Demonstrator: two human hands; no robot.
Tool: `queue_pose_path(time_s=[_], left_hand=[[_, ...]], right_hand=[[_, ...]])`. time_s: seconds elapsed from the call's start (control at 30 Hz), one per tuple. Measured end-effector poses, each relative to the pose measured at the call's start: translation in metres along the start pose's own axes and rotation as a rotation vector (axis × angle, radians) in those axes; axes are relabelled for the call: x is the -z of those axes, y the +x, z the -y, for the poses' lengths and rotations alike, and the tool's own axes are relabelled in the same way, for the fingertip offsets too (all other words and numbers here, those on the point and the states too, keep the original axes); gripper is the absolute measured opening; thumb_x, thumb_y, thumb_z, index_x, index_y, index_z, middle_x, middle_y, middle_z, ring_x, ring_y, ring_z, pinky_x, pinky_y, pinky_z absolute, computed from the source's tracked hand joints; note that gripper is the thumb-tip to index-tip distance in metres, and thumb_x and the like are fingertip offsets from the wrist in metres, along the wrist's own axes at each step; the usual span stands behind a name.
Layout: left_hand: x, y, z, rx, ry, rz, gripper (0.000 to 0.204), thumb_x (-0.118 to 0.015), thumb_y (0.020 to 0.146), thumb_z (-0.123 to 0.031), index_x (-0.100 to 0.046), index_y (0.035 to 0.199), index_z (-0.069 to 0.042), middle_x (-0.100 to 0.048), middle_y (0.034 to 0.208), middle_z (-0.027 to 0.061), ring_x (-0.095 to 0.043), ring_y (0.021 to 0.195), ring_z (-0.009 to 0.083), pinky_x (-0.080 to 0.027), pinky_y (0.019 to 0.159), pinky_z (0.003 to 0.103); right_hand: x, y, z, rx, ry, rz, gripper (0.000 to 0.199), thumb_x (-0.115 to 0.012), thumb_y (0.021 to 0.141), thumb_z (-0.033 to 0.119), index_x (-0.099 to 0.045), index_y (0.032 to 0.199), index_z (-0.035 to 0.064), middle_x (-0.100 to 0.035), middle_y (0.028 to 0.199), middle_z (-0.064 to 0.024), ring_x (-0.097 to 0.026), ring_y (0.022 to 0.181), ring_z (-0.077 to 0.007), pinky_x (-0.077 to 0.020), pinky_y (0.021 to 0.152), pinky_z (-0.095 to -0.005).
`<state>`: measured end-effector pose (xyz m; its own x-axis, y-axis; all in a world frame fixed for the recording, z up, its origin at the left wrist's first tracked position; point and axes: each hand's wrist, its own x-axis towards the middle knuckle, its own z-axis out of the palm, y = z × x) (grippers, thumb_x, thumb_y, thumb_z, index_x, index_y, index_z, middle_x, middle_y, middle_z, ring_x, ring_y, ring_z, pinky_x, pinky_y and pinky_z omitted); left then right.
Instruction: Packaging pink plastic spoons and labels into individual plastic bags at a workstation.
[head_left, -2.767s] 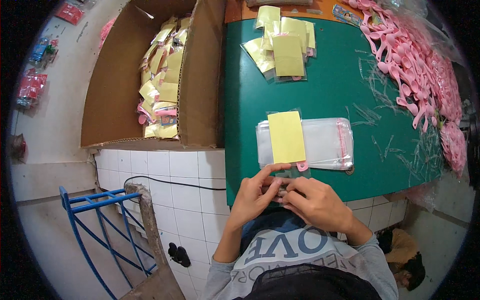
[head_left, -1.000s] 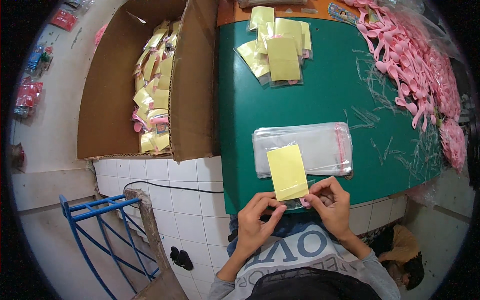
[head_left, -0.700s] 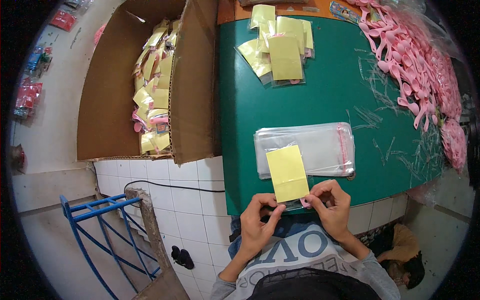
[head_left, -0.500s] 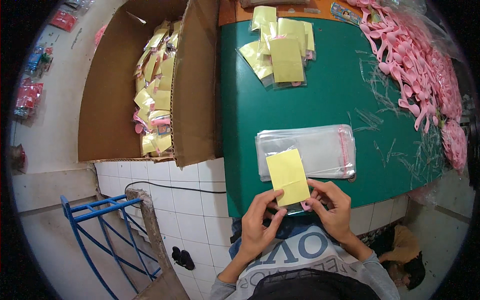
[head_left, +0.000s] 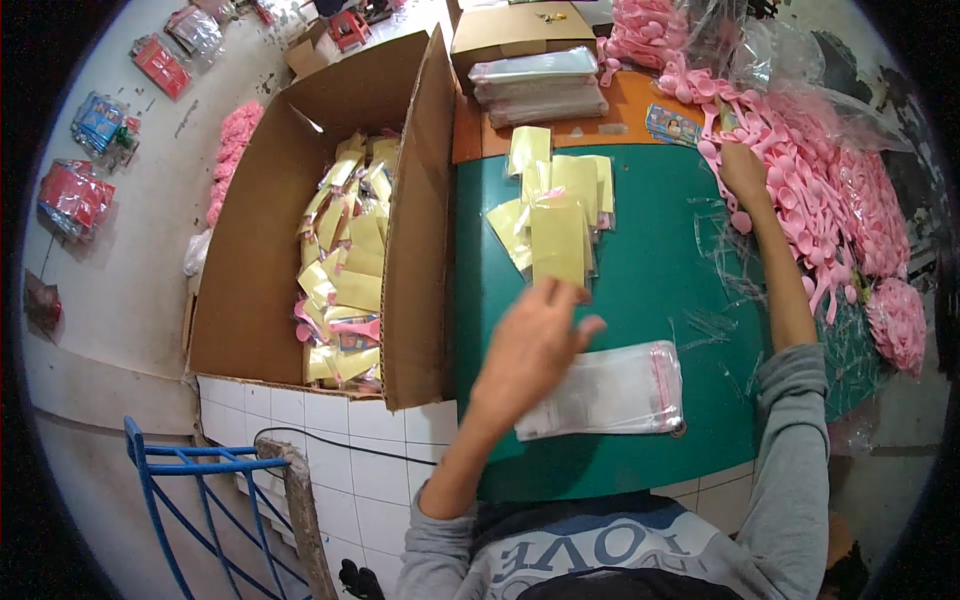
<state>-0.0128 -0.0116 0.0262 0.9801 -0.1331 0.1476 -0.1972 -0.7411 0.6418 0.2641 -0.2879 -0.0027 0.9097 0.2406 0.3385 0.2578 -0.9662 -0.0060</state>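
My left hand [head_left: 535,345] hovers, blurred, over the green table [head_left: 650,290], fingers spread and holding nothing. It is just short of a loose pile of yellow packets [head_left: 558,225] and above a stack of clear plastic bags [head_left: 615,390] with a pink strip at one end. My right arm stretches far to the right. My right hand [head_left: 745,170] rests at the edge of a heap of pink plastic spoons [head_left: 830,210], and its fingers are hidden from here.
A large open cardboard box [head_left: 270,230] left of the table holds many yellow packets [head_left: 345,285]. More clear bags [head_left: 540,85] and a small carton [head_left: 515,30] sit at the back. A blue metal frame [head_left: 185,495] stands below left.
Both hands were holding a yellow packet at the table's near edge. Now the packet has left them; the left hand has swung toward the yellow pile and the right has reached out to the spoons.
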Motion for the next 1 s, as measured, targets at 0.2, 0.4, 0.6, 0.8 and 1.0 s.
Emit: queue_pose_path(time_s=[0.2,0.4,0.6,0.8,1.0], left_hand=[[-0.033,-0.006,-0.002,-0.151,-0.041,0.176,0.029,-0.066,0.074,-0.023,-0.055,0.093,-0.005,-0.053,0.094,0.0127,-0.056,0.084,0.0293,-0.047,0.072,0.037],[-0.053,0.009,0.016,-0.155,-0.289,0.214,0.021,-0.066,0.073,-0.011,-0.056,0.090,-0.002,-0.054,0.081,0.0113,-0.057,0.075,0.0260,-0.047,0.067,0.035],[-0.055,-0.001,0.015,-0.193,-0.141,0.002,0.019,-0.066,0.073,-0.010,-0.057,0.088,-0.002,-0.054,0.080,0.0102,-0.057,0.072,0.0241,-0.047,0.065,0.034],[-0.049,0.005,0.014,-0.097,-0.312,0.175,0.020,-0.067,0.073,-0.010,-0.058,0.090,-0.003,-0.058,0.080,0.0084,-0.059,0.074,0.0217,-0.047,0.065,0.031],[-0.048,0.008,0.021,-0.073,-0.530,0.136,0.012,-0.062,0.077,-0.004,-0.053,0.085,-0.001,-0.062,0.085,0.0104,-0.063,0.081,0.0166,-0.050,0.073,0.028]], right_hand=[[-0.013,-0.003,0.014,-0.112,-0.091,0.133,0.018,-0.051,0.078,0.012,-0.058,0.091,0.0015,-0.062,0.090,-0.0201,-0.060,0.088,-0.0372,-0.0475,0.068,-0.0490],[0.025,-0.021,-0.012,-0.022,0.054,-0.164,0.023,-0.047,0.083,0.019,-0.056,0.096,0.0019,-0.056,0.091,-0.0205,-0.055,0.089,-0.0359,-0.0434,0.074,-0.0448],[0.108,-0.123,0.063,0.197,0.468,-0.239,0.019,-0.050,0.084,0.010,-0.053,0.098,-0.0017,-0.054,0.089,-0.0134,-0.055,0.079,-0.0246,-0.0441,0.068,-0.0336],[0.084,-0.162,0.077,0.060,1.394,-0.039,0.018,-0.053,0.086,0.007,-0.054,0.103,0.0021,-0.054,0.088,-0.0013,-0.050,0.074,-0.0067,-0.0429,0.064,-0.0207],[0.076,-0.168,0.085,-0.024,1.360,-0.115,0.018,-0.053,0.087,0.009,-0.054,0.104,0.0013,-0.055,0.085,-0.0019,-0.051,0.071,-0.0078,-0.0438,0.063,-0.0207]])
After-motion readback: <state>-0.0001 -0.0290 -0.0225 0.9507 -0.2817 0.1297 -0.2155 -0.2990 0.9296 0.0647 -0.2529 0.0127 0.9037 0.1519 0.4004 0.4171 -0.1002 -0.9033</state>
